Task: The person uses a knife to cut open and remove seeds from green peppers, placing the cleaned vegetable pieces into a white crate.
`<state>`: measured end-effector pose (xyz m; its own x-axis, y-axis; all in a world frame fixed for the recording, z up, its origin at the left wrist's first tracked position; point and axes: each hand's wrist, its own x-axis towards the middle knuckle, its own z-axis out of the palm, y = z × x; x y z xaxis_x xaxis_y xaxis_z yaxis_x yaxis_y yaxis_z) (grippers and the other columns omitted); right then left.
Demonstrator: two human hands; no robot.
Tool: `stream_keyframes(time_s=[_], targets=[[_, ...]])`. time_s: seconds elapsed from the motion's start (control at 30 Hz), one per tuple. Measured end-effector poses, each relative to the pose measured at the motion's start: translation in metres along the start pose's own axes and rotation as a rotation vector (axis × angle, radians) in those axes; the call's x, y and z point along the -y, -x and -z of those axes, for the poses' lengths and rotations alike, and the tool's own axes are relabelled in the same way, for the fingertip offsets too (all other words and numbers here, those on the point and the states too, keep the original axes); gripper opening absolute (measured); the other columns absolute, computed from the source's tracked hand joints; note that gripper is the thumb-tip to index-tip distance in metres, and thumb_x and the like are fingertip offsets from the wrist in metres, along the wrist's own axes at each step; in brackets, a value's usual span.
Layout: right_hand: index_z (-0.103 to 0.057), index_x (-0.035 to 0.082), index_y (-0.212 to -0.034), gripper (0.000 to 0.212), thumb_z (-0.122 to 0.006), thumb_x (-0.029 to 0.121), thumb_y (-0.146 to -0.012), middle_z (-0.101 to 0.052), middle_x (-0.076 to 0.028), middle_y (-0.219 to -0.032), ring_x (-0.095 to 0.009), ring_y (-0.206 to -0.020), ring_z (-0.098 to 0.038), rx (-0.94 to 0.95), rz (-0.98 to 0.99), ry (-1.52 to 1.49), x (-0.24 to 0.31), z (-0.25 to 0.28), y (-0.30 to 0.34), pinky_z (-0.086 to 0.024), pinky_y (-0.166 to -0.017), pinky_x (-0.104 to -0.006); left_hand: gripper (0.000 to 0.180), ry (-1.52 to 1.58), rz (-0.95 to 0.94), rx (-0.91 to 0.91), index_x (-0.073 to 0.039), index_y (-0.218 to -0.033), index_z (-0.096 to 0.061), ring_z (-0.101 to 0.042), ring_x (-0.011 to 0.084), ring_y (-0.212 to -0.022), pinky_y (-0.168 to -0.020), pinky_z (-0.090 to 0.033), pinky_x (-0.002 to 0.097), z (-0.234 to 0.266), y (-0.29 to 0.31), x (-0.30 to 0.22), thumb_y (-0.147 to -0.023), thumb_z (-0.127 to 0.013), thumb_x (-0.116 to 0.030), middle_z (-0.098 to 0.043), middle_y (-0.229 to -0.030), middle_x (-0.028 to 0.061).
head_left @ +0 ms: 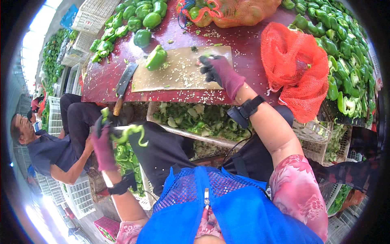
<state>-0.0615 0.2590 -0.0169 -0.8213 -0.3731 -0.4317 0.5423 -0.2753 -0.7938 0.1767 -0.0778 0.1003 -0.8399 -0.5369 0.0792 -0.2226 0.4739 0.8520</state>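
Observation:
My left hand point(103, 142), in a maroon and black glove, is off the table's left front side, closed on a curling green pepper strip point(136, 134). My gloved right hand point(216, 70) is over the right part of a brown cutting board point(183, 77). Its fingers are curled and slightly blurred; what they hold, if anything, is hidden. A cut green pepper point(156, 58) rests on the board's left part. Beside the board's left edge lies a knife point(126, 79) with a broad dark blade and wooden handle, untouched. Pale seeds are scattered about.
Whole peppers point(142, 14) are heaped at the back left, cut ones point(345, 61) along the right. A red mesh bag point(292, 65) lies right of the board. Below the table edge stands a crate of scraps point(195, 118). Another person point(61, 150) sits at the left.

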Motion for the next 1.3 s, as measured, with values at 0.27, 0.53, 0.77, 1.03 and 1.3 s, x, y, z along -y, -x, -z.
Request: stream_keyframes(time_s=[0.27,0.53,0.77,1.03,1.3], targets=[[-0.058,0.013,-0.126,0.056,-0.069,0.029,-0.073,-0.068,-0.016,-0.094,-0.028,-0.083,-0.066,0.753,0.156,1.611,-0.006,-0.036,0.055,-0.052,-0.074,-0.0386,0.044,-1.126,0.358,-0.010,-0.014,-0.131,-0.053,-0.065,0.0301,-0.101,-0.086,-0.049,0.0394,0.102,0.030,0.066,-0.089,-0.060,-0.025,-0.067,-0.109,0.0156],[-0.066,0.004,-0.100,0.035,-0.063,0.034,-0.082,-0.067,-0.018,-0.085,-0.032,-0.078,-0.066,0.400,0.355,1.319,-0.016,-0.020,0.042,-0.049,-0.074,-0.0420,0.068,-0.832,-0.173,0.250,-0.011,-0.137,-0.041,-0.048,0.0338,-0.124,-0.100,-0.041,0.0410,-0.058,-0.046,-0.006,-0.080,-0.071,-0.033,-0.044,-0.140,0.0171],[-0.063,0.003,-0.087,0.035,-0.058,0.038,-0.084,-0.063,-0.013,-0.071,-0.025,-0.065,-0.059,0.173,0.277,0.752,-0.017,-0.032,0.026,-0.048,-0.067,-0.0369,0.077,-0.671,-0.298,0.200,-0.025,-0.138,-0.043,-0.043,0.0377,-0.128,-0.099,-0.045,0.0386,-0.195,-0.146,0.003,-0.071,-0.079,-0.014,-0.033,-0.145,0.0222],[-0.053,-0.001,-0.117,0.056,-0.070,0.038,-0.081,-0.065,-0.016,-0.091,-0.024,-0.076,-0.064,-0.006,0.143,0.371,-0.038,-0.016,-0.017,-0.052,-0.070,-0.0337,0.040,-0.319,-0.417,0.080,-0.010,-0.098,-0.061,-0.054,0.0291,-0.108,-0.089,-0.049,0.0336,-0.224,-0.123,0.023,-0.063,-0.075,0.002,-0.045,-0.123,0.0134],[-0.035,-0.004,-0.138,0.092,-0.074,0.045,-0.071,-0.056,-0.026,-0.121,-0.036,-0.110,-0.058,-0.050,0.314,0.860,-0.031,-0.020,0.013,-0.046,-0.094,-0.0394,0.056,-0.086,-0.606,0.379,-0.010,-0.111,-0.060,-0.047,0.0273,-0.125,-0.097,-0.046,0.0354,-0.220,-0.019,-0.003,-0.060,-0.070,0.011,-0.043,-0.137,0.0123]])
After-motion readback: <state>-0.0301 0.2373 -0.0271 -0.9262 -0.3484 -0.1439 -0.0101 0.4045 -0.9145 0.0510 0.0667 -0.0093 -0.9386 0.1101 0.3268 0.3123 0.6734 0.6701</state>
